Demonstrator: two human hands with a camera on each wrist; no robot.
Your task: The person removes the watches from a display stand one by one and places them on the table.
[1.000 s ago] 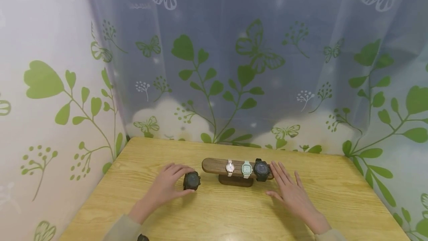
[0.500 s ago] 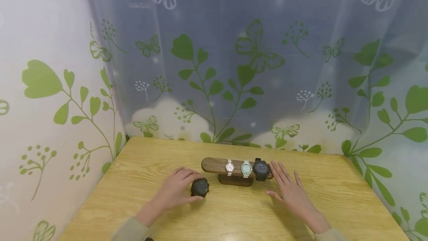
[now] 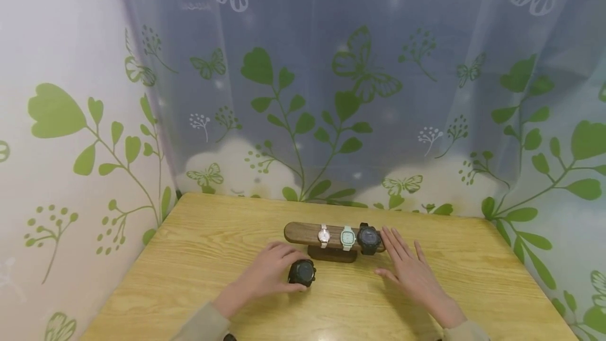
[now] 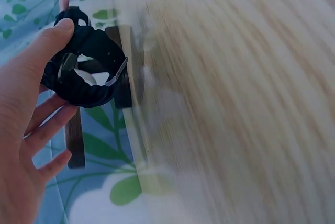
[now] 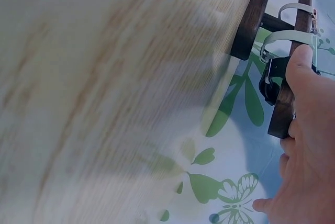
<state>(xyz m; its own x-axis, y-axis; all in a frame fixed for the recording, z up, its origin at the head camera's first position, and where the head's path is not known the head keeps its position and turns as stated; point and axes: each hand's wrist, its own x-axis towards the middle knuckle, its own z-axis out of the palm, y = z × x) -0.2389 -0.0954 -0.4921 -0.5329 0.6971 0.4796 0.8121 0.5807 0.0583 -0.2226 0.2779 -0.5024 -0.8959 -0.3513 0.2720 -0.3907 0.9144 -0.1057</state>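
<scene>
My left hand [image 3: 267,276] pinches a black wristwatch [image 3: 303,272] between thumb and fingers, left of the stand's base and in front of the bar. Its strap [image 4: 95,44] forms a closed loop in the left wrist view. The dark wooden watch stand [image 3: 303,232] carries a small watch with a pale strap [image 3: 324,236], a mint-green square watch [image 3: 347,238] and another black watch [image 3: 369,237]. With fingers straight, my right hand [image 3: 411,273] touches the bar's right end [image 5: 282,114]; its thumb overlaps the bar in the right wrist view.
The stand's base [image 3: 332,254] rests on a light wooden table [image 3: 227,214]. Behind the table hangs a blue-grey curtain [image 3: 293,172] printed with green leaves and butterflies. A pale patterned sheet [image 3: 94,199] hangs at the left.
My left hand has moved right and slightly nearer to me with the black wristwatch, closing on the stand. The right hand stays at the bar's end.
</scene>
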